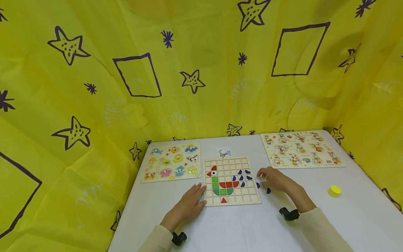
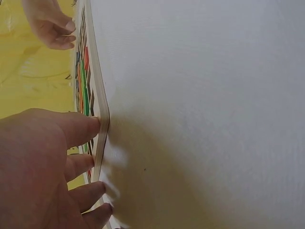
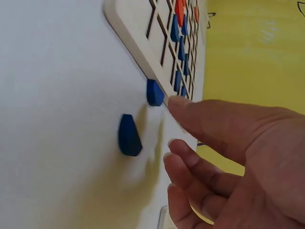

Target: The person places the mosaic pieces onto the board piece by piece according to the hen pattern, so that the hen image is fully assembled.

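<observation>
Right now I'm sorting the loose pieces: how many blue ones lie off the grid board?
2: one blue piece against the grid board edge, another farther out. The right hand may hide more.

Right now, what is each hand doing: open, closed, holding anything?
Left hand: open, straight fingers touching the left edge of the grid board.
Right hand: open, holding nothing, hovering by two loose blue pieces.

Three puzzle boards [image 1: 232, 181] — two loose blue pieces [image 1: 268, 190], one yellow cap [image 1: 334, 190].
</observation>
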`<state>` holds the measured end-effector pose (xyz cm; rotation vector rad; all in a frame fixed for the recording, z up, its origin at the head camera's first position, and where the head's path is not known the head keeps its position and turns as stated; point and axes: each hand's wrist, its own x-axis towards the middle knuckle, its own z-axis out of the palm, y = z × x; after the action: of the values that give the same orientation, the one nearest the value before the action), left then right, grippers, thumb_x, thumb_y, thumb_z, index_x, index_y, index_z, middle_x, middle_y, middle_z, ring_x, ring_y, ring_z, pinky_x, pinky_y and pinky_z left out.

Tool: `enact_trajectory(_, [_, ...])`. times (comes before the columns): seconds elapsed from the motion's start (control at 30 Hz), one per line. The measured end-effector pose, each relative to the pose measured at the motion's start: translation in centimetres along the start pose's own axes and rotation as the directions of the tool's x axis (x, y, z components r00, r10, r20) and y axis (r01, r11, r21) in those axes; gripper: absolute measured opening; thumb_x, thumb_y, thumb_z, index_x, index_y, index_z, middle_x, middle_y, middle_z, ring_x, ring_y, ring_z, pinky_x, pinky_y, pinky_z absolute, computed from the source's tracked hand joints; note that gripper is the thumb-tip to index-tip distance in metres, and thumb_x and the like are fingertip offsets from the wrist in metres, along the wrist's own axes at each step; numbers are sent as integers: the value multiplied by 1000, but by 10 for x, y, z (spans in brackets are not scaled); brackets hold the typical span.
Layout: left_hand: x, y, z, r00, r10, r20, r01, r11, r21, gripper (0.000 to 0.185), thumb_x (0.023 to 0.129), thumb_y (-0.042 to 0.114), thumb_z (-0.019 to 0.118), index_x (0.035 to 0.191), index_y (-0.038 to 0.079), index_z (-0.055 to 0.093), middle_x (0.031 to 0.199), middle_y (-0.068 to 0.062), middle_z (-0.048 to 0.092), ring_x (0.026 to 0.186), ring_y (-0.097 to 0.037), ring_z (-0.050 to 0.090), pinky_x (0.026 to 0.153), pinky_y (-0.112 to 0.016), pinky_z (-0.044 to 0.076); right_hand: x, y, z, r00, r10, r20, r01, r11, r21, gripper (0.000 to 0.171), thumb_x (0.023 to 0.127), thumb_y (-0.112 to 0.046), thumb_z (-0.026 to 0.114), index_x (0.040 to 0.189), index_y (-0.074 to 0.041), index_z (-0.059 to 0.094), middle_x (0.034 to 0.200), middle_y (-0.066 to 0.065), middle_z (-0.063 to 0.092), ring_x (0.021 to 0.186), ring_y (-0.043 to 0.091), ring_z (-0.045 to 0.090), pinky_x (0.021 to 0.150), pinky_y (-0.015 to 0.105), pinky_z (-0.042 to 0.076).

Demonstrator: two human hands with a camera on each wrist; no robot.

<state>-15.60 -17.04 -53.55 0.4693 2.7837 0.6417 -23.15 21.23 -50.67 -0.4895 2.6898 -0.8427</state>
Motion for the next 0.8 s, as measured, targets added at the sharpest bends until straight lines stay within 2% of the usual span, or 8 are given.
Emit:
enact_trajectory(0.13, [0, 0, 0, 1000, -7, 1, 7, 1000, -4, 64, 106, 35, 60, 164, 16, 40, 172, -10, 33, 160, -36, 26, 127, -60, 31, -4, 3, 8, 999, -40, 30, 39, 999, 26, 27, 88, -8, 83, 111, -4, 69, 104, 10, 63, 95, 24, 59, 85, 42, 54])
enact_trajectory(0.33, [0, -1, 1, 1000, -3, 0, 3, 1000, -1, 64, 106, 35, 60, 164, 16, 40, 172, -10, 33, 160, -36, 27, 127, -59, 31, -6, 1, 15, 999, -32, -2, 32, 999, 17, 22, 90, -7, 81, 107, -5, 68, 97, 7, 59, 89, 22, 54, 80, 39, 51])
enact_trajectory(0.43, [-1, -1, 0, 1000, -3, 1, 3, 1000, -4, 64, 106, 34, 60, 164, 16, 40, 172, -10, 33, 160, -36, 27, 127, -59, 31, -7, -1, 15, 1000, -24, -16, 23, 999, -28, 20, 91, -10, 80, 104, -6, 66, 92, 5, 58, 84, 21, 52, 75, 37, 48])
enact_trajectory(0.63, [-2, 0, -1, 1000, -8, 2, 8, 1000, -8, 64, 106, 35, 60, 164, 16, 40, 172, -10, 33, 160, -36, 27, 127, -60, 31, -7, 1, 14, 998, 45, -52, -52, 989, -137, 23, 93, -21, 81, 95, -6, 63, 85, 4, 58, 74, 19, 52, 66, 35, 46])
enact_trajectory(0.8, [0, -2, 1, 1000, -8, 8, 8, 1000, 5, 64, 107, 35, 58, 164, 16, 39, 173, -9, 32, 161, -36, 26, 127, -58, 30, -8, 2, 14, 997, 24, -69, -33, 990, -137, 22, 91, -15, 82, 101, -4, 66, 93, 7, 60, 82, 22, 55, 75, 41, 53])
